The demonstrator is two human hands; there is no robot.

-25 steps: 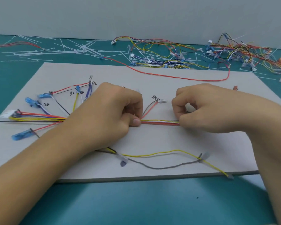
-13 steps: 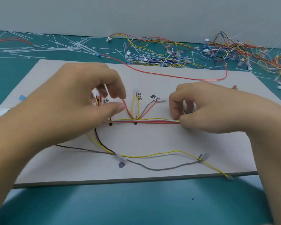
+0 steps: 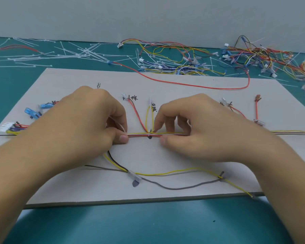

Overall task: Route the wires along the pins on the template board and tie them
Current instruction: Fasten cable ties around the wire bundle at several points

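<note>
The board (image 3: pixel 183 155) lay flat on the teal surface (image 3: pixel 148 222), with its near edge facing the person. A bundle (image 3: pixel 139 135) of red, yellow and white wires ran left to right across the middle of the board, and both hands were clamped on it.

The left hand (image 3: pixel 88 124) pinched the bundle between thumb and curled fingers. A pale strap showed under those fingers, but how it was held could not be made out. The right hand (image 3: pixel 192 127) pinched the bundle between thumb and forefinger, with its other fingers bent above the wires. The hands were close together but apart, and a short stretch of bundle was bare between them.

A white tie (image 3: pixel 148 134) wrapped that stretch just beside the right thumb, where red and yellow branch wires rose toward handwritten marks.

Nearer the person, a yellow wire (image 3: pixel 165 172) and a grey wire (image 3: pixel 174 188) sagged across the board. At the board's left end lay a white connector (image 3: pixel 4 126) and blue terminals (image 3: pixel 31 112).

A red wire (image 3: pixel 183 83) looped over the far edge of the board. Beyond it on the surface lay loose ties (image 3: pixel 77 53) to the left and a wire pile (image 3: pixel 201 59) to the right.
</note>
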